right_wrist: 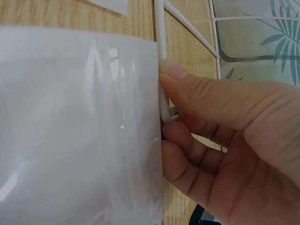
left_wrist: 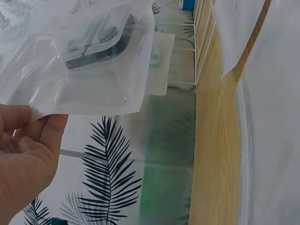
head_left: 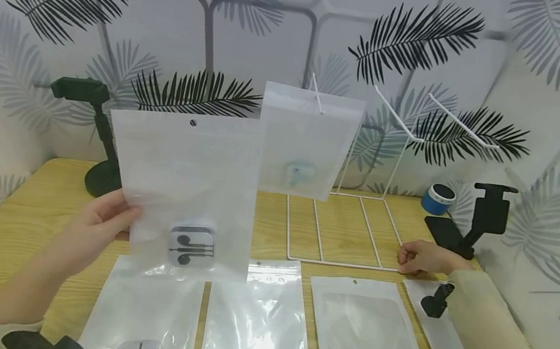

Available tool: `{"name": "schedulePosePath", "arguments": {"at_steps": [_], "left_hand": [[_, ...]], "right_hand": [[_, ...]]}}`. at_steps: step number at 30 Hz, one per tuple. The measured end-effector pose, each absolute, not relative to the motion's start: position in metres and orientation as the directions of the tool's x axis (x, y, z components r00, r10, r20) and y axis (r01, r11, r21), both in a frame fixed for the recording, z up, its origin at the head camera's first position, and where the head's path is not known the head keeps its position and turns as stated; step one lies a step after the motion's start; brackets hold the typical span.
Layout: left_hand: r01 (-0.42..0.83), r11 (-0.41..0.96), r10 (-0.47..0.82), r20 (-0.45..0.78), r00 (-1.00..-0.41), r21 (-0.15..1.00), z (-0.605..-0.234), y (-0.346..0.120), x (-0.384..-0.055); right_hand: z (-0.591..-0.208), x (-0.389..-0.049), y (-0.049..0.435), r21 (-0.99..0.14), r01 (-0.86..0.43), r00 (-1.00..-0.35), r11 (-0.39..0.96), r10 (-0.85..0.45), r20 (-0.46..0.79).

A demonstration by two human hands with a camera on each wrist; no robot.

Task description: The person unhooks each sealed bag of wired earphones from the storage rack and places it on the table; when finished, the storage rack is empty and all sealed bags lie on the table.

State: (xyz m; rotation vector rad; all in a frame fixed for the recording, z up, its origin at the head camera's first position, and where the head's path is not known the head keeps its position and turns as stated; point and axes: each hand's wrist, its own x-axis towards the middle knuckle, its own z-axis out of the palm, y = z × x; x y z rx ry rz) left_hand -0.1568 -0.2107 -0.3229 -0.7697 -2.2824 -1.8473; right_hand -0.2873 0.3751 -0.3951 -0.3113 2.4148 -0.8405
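Observation:
My left hand (head_left: 108, 215) pinches the side edge of a white zip bag (head_left: 185, 172) and holds it up above the table. Low inside this bag is a case of wired earphones (head_left: 192, 246); a punched hole shows near its top edge. The left wrist view shows the same bag (left_wrist: 103, 89) between thumb and fingers. At the table's right, my right hand (head_left: 425, 258) grips the front corner of a white wire display rack (head_left: 342, 264). In the right wrist view, thumb and fingers close round the rack's wire (right_wrist: 161, 47). Another bag (head_left: 312, 137) hangs from the rack's left hook.
Several more bags lie along the front, including one with earphones (head_left: 147, 299), a middle one (head_left: 259, 310) and one further right (head_left: 362, 313). Two other hooks (head_left: 397, 115) jut forward. A dark stand (head_left: 108, 143), a phone holder (head_left: 490, 212) and a blue cylinder (head_left: 435, 204) stand behind.

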Motion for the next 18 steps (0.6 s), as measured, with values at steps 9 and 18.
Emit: {"name": "schedulePosePath", "arguments": {"at_steps": [9, 18], "left_hand": [[0.433, -0.01, 0.259, 0.42, -0.87, 0.901, -0.336, -0.245, -0.141], [0.416, 0.032, 0.15, 0.407, -0.901, 0.909, -0.341, -0.287, -0.119]], "right_hand": [[-0.396, -0.288, 0.375, -0.622, -0.029, -0.822, 0.783, -0.373, -0.431], [-0.398, -0.286, 0.375, -0.623, -0.031, -0.822, 0.782, -0.375, -0.429]]}}
